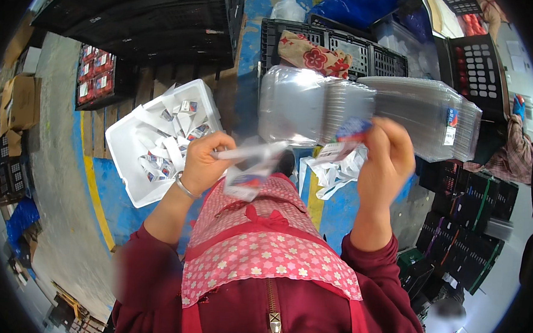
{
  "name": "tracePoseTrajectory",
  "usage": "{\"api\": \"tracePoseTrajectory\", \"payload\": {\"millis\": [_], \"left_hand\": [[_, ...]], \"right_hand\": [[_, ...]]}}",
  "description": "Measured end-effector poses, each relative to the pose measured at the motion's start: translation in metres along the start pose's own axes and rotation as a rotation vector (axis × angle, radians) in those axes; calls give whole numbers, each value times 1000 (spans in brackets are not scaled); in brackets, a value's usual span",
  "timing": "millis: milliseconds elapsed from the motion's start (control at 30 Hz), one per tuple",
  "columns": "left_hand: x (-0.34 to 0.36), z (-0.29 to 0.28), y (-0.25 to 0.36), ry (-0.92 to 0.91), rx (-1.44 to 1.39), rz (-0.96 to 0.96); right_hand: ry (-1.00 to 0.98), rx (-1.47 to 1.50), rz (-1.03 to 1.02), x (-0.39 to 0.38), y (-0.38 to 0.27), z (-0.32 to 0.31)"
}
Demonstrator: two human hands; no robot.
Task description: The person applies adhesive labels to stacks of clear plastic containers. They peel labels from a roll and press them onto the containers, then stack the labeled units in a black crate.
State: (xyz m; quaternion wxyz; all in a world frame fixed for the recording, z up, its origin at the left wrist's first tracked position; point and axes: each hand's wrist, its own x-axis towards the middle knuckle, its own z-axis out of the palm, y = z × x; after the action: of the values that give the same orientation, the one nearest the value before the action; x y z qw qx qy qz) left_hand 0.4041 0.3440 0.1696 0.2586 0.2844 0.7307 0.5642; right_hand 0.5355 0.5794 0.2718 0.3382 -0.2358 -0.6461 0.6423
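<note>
My left hand (209,163) is closed on a white strip of label backing (249,150), with blurred printed labels (247,180) hanging below it. Up and to the right, my right hand (384,160) pinches a blurred blue, red and white label (347,136), held in front of nested clear plastic containers (291,104). A longer stack of clear containers (414,108) reaches to the right, with a label (451,125) on its side. Below the stacks lies a heap of white paper strips (326,178). At left, a white bin (131,135) holds more strips and labels.
Black crates (148,9) stand at upper left, near a crate of red packs (95,73). Patterned cloth (314,53) lies on a black crate behind the containers. Stacked crates (455,249) are at right, cardboard boxes (22,105) at far left. A plaid-clothed arm (517,146) shows at far right.
</note>
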Motion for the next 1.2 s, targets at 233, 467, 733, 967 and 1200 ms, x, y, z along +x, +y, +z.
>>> {"api": "tracePoseTrajectory", "payload": {"millis": [233,467,733,967,1200], "left_hand": [[13,6,1,-40,92,264],[17,12,24,-45,94,303],[16,20,52,-91,62,425],[19,52,65,20,179,453],[31,88,115,-21,206,562]], "right_hand": [[-187,-351,389,48,129,5],[-221,-1202,178,47,118,26],[51,-1302,150,27,121,-61],[34,-1009,-221,21,43,-84],[201,-1264,-525,98,-116,-248]]}}
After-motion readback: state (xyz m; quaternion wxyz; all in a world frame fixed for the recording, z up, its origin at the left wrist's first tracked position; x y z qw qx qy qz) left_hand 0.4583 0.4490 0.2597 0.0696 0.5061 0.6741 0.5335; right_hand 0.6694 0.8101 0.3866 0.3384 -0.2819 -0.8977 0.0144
